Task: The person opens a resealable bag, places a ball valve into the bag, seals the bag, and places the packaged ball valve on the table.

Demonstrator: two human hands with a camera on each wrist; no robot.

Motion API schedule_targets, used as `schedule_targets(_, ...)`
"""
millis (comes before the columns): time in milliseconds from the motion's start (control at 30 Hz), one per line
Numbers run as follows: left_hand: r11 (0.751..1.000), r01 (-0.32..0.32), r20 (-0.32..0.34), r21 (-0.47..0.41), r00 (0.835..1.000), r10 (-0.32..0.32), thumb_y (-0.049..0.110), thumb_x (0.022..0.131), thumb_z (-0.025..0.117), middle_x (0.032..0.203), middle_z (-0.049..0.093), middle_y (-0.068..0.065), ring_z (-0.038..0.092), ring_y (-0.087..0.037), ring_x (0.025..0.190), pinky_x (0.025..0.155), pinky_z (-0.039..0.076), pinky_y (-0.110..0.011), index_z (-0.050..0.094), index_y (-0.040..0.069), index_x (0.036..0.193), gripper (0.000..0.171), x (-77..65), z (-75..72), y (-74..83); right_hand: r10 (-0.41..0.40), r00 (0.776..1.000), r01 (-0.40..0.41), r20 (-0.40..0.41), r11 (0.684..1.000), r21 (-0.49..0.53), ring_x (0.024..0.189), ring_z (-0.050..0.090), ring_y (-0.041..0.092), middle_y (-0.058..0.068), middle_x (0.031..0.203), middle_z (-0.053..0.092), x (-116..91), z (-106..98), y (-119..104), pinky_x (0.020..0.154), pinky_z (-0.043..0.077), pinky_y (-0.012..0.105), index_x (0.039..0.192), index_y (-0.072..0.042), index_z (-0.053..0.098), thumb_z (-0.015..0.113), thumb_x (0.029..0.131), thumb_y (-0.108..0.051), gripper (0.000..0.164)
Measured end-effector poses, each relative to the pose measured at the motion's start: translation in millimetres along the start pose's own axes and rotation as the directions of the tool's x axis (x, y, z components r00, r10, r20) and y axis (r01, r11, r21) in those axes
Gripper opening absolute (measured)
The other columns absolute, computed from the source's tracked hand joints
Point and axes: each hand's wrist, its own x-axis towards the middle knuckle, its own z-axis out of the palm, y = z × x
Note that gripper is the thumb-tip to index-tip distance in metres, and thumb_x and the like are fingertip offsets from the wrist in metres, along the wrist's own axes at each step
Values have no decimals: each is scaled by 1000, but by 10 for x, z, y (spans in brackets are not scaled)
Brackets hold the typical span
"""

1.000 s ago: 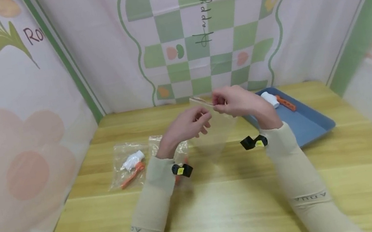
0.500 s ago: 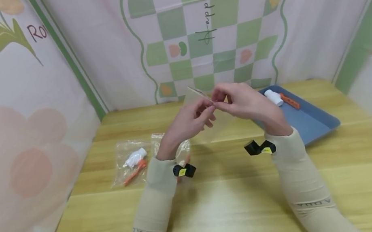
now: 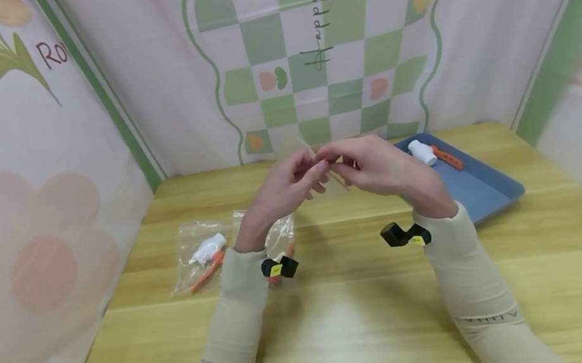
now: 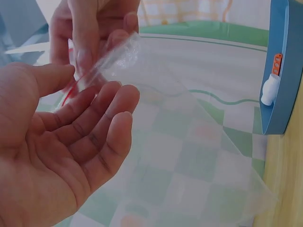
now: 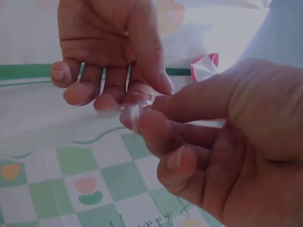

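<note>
A clear plastic zip bag (image 4: 189,161) with a red strip along its mouth is held up above the table. My left hand (image 3: 283,186) pinches the mouth edge between thumb and forefinger; its other fingers are loosely bent. Close against it, my right hand (image 3: 381,166) pinches the same edge with thumb and fingertips. In the right wrist view, the fingertips of the left hand (image 5: 109,90) and right hand (image 5: 189,127) meet at a crumpled bit of plastic. The bag hangs away behind the hands, and nothing shows inside it.
A blue tray (image 3: 477,189) at the right holds a white bottle-shaped piece (image 3: 422,153) and an orange bar with holes (image 3: 447,157). At the left lies a zip bag (image 3: 186,247) with white and orange pieces; another filled bag (image 3: 279,235) is partly behind the left wrist.
The hands have come together at the bag's mouth, the left thumb and fingers closing on the edge. The bag has tilted and risen. The tray and filled bags stay put.
</note>
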Motion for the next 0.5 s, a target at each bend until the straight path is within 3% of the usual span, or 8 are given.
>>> schedule_targets(100,1000,-8,-12,-11,1000,8,33,94,53,86,65,-5,64,-15,73,64,52,-37,52,9,91,24,-9,-8,4,-67,997,67,-27,998,22,58,49,8,5,98,66,-16,10,-11,54,42,23,114,-5,63,55,89,2,27)
schedule_targets(267,999,-30,0,-15,1000,30,25,96,50,86,64,-5,64,-16,75,66,53,-40,52,10,96,14,-43,-11,9,-82,995,85,-65,995,47,61,52,8,3,99,66,-5,43,-19,56,45,22,110,-6,64,57,91,-3,21)
schedule_targets(500,997,-76,40,20,996,75,19,97,45,88,63,-2,61,-13,78,66,51,-29,55,11,101,13,-47,-19,47,-72,991,77,-115,996,38,67,55,7,-1,88,65,20,41,-15,57,46,23,102,-9,62,57,91,-8,12)
